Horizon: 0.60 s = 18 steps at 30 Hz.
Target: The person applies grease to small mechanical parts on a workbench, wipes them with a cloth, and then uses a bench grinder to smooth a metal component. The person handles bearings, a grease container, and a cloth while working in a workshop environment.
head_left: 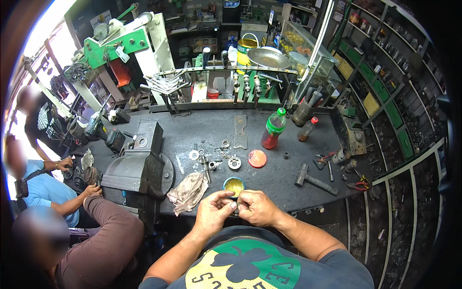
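Observation:
At the bench's front edge my left hand point(214, 211) and my right hand point(259, 207) meet, thumbs and fingertips pinched together. Whatever small piece they hold is mostly covered by the fingers. Just beyond them stands a blue-rimmed tub point(235, 186) with yellow grease inside. A round red lid point(257, 159) lies farther back. To the left of the tub is a crumpled, stained rag point(188, 192). Behind the rag lie a metal shaft point(205, 166), a ring-shaped metal part point(234, 163), a bearing point(224, 143) and several small washers and rings.
A large bench vise point(139, 164) stands left. At right lie a hammer point(315, 182) and pliers point(360, 185). A green-capped bottle of red liquid point(273, 130) and a smaller red-capped bottle point(308, 129) stand behind. Two people are at left, one with hands on a metal part point(90, 174).

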Motion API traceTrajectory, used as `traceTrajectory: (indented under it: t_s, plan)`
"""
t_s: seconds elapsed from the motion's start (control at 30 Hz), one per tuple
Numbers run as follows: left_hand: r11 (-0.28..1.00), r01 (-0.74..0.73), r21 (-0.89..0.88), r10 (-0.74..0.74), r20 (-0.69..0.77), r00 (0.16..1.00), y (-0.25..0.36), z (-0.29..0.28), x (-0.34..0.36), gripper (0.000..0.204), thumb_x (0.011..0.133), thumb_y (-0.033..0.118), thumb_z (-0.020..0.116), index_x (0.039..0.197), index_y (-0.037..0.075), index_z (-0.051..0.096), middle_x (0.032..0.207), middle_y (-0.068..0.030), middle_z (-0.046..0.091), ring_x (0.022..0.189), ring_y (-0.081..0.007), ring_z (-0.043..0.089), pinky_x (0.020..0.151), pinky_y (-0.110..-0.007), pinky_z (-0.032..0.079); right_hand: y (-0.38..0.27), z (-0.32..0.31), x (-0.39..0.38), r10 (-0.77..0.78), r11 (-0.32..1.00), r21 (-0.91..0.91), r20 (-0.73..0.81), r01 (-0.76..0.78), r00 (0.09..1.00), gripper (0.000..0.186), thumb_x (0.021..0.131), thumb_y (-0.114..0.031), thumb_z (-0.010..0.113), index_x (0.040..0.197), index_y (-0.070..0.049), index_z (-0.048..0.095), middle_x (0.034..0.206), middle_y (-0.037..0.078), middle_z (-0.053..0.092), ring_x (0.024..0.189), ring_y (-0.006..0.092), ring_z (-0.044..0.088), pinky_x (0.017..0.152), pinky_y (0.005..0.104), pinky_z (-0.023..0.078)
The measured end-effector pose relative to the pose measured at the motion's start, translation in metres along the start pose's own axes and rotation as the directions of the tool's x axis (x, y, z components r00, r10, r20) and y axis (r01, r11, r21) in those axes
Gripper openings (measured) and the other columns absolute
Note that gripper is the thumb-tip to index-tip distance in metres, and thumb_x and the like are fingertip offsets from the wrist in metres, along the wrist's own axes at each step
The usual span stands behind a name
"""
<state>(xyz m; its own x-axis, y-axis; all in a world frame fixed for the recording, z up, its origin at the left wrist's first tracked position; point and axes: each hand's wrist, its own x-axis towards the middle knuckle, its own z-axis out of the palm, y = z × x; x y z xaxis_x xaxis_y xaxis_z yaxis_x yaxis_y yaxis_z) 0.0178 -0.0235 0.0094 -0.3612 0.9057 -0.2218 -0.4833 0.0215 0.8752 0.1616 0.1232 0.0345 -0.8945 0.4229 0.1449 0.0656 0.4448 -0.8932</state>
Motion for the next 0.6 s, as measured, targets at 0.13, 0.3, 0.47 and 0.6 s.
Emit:
traceTrajectory:
  t_s: [0.13,0.3,0.47,0.6]
  plan:
    - [0.985,-0.141,0.103,0.145,-0.032,0.989,0.001,-0.003,0.005,0.035,0.098,0.0,0.077,0.13,-0.003,0.063,0.102,-0.009,0.076,0.092,-0.0125,0.072,0.085,-0.028,0.06,0.009,0.002,0.002,0.072,0.993,0.091,0.0,-0.072,0.997,0.013,0.092,-0.011,0.068,0.087,0.0,0.065,0.071,0.008,0.061,0.067,0.017,0.059,0.063,0.0373,0.049]
    - [0.97,-0.243,0.032,0.244,-0.186,0.952,-0.006,0.002,0.007,0.036,0.099,0.0,0.076,0.132,-0.002,0.061,0.1,-0.0091,0.076,0.09,-0.0127,0.072,0.084,-0.028,0.059,0.013,0.006,0.002,0.252,0.93,0.263,0.048,-0.255,0.967,0.017,0.1,-0.015,0.066,0.099,0.001,0.071,0.076,0.001,0.061,0.072,0.009,0.054,0.063,0.0337,0.047]
    - [0.963,-0.269,0.016,0.268,-0.165,0.949,-0.008,0.006,0.003,0.038,0.1,0.002,0.076,0.134,-0.003,0.06,0.103,-0.0108,0.076,0.092,-0.0139,0.072,0.087,-0.03,0.06,0.024,0.008,0.003,0.241,0.891,0.382,0.065,-0.247,0.968,0.017,0.099,-0.015,0.066,0.092,0.001,0.067,0.075,-0.001,0.058,0.072,0.0087,0.052,0.062,0.0328,0.046]
    - [0.977,-0.211,0.026,0.213,-0.087,0.973,-0.008,0.002,0.004,0.04,0.1,0.001,0.076,0.137,-0.003,0.061,0.105,-0.0103,0.076,0.094,-0.0141,0.072,0.087,-0.03,0.06,0.02,0.003,0.003,0.218,0.923,0.311,0.062,-0.226,0.974,0.018,0.098,-0.016,0.066,0.089,0.0,0.065,0.074,0.0,0.058,0.07,0.0097,0.052,0.062,0.0344,0.045]
